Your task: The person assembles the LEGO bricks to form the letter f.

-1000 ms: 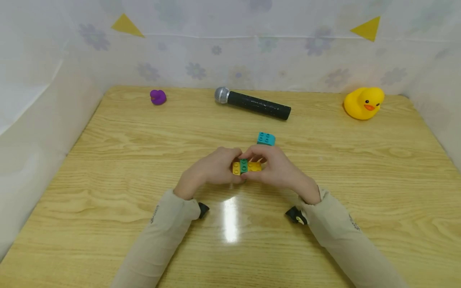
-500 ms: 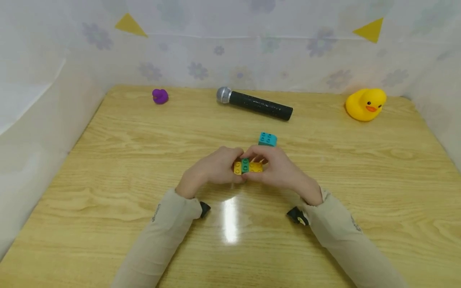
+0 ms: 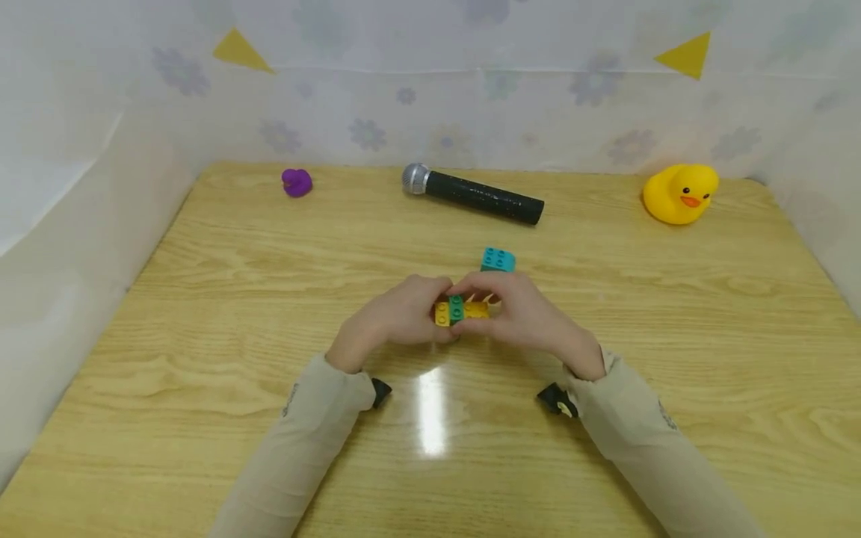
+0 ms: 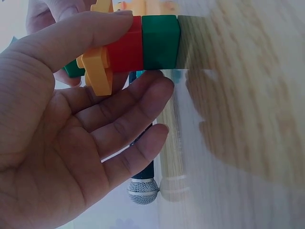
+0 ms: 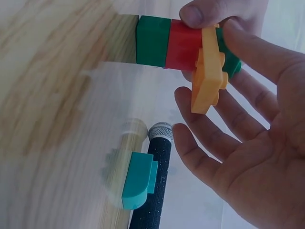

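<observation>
A stack of toy building bricks stands on the table in front of me. From the bottom up, it has a green brick (image 5: 153, 42), a red brick (image 5: 183, 44), a yellow studded piece (image 5: 208, 76) jutting out sideways, and a smaller green brick (image 3: 456, 308) on top. My left hand (image 3: 406, 310) pinches the stack at the red brick, its other fingers loosely spread below in the left wrist view. With thumb and forefinger, my right hand (image 3: 521, 310) holds the top green brick. Just behind the right hand lies a teal brick (image 3: 498, 260) with a rounded end.
A black microphone (image 3: 480, 197) with a silver head lies across the back of the wooden table (image 3: 168, 359). A purple toy duck (image 3: 297, 183) sits at the back left, a larger yellow rubber duck (image 3: 679, 196) at the back right. Flowered white cloth (image 3: 444, 104) hangs behind.
Both hands keep their hold on the brick stack, with barely any movement. The whole head view shifts slightly; the ducks, microphone and teal brick stay in place.
</observation>
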Tool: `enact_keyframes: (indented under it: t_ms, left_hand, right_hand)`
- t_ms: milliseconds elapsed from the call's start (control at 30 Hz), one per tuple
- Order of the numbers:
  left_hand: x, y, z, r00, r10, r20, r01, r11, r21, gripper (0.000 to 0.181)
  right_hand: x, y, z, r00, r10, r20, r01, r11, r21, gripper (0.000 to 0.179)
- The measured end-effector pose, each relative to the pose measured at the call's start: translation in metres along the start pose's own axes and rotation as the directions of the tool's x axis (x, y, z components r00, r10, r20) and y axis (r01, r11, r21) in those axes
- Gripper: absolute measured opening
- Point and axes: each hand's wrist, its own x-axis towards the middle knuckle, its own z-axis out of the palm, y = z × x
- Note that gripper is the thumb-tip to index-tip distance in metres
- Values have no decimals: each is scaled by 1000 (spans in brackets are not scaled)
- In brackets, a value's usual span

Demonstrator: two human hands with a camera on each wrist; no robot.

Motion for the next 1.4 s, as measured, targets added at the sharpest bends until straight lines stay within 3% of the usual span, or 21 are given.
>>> enact_keyframes:
  t_ms: [233, 433, 700, 1067, 1200, 1400]
  left_hand:
    - [0, -1, 0, 1000, 2, 9, -2, 1000, 0, 34]
    - [1, 0, 0, 1000, -2, 9, 2, 1000, -5, 35]
    - [1, 0, 1, 1000, -9, 23, 9, 1000, -15, 34]
    - [1, -1, -1, 1000, -23, 20, 23, 1000, -8, 34]
    - [0, 0, -1, 999, -28, 24, 28, 1000, 2, 35]
    - [0, 0, -1, 999, -35, 21, 35, 999, -6, 34]
  right_hand:
    - [-4, 6, -7, 1000, 23, -5, -24, 1000, -14, 32]
    - [-5, 11, -18, 994, 58, -98, -61, 998, -28, 18]
    - [-6, 24, -21, 970, 80, -229, -94, 994, -53, 19]
    - [-3, 31, -23, 936, 91, -340, -149, 977, -149, 30]
    - [-3, 32, -23, 938, 150, -312, -215, 959, -184, 41]
    - [-4, 33, -25, 960, 234, -152, -262, 942, -208, 56]
